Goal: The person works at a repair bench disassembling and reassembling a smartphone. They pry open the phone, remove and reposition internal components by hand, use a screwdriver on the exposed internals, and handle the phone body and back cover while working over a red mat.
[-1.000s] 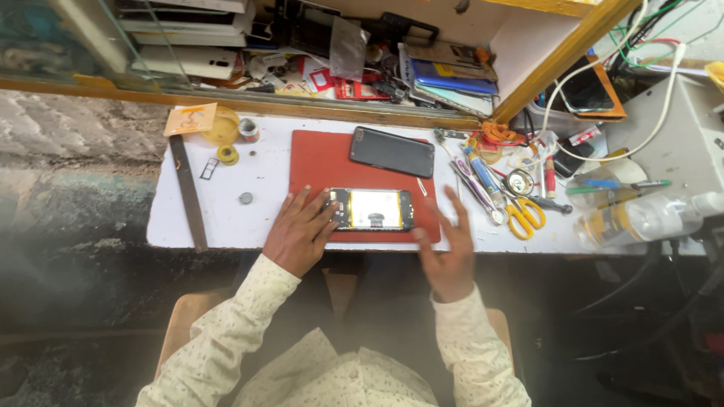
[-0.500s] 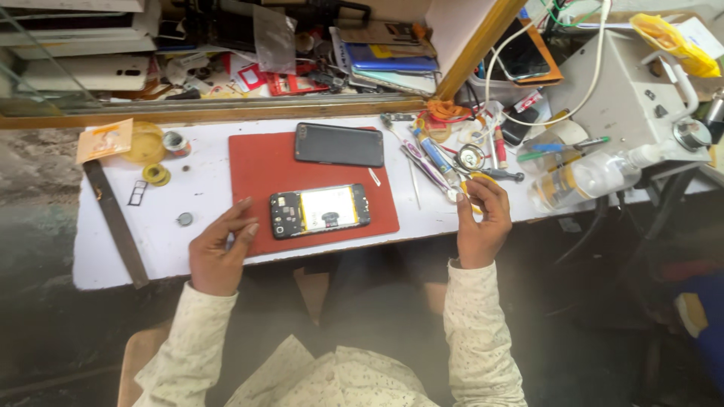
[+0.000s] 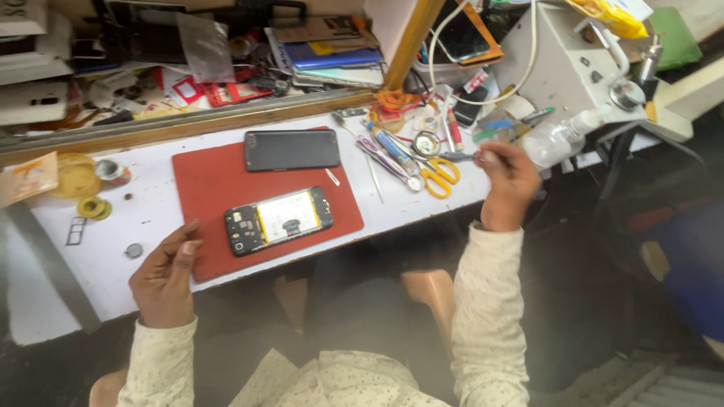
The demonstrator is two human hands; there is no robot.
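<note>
The white workbench [image 3: 422, 203] carries a red mat [image 3: 204, 188], and on this mat lie a closed black phone [image 3: 292, 149] at 12 o'clock and an opened phone [image 3: 278, 220] with its yellow inside showing near the middle. The left hand [image 3: 162, 279] rests at the mat's 8 o'clock edge, fingers loosely curled and holding nothing. The right hand [image 3: 507, 181], at 3 o'clock from the mat, pinches a thin blue-handled tool [image 3: 458, 157] just beside the yellow scissors [image 3: 439, 175].

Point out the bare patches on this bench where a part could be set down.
Free: the white table strip left of the red mat, between the tape rolls and the left hand; also the mat's lower left corner, beside the opened phone. Crowded: the tools around the yellow scissors, by the right hand.
</note>
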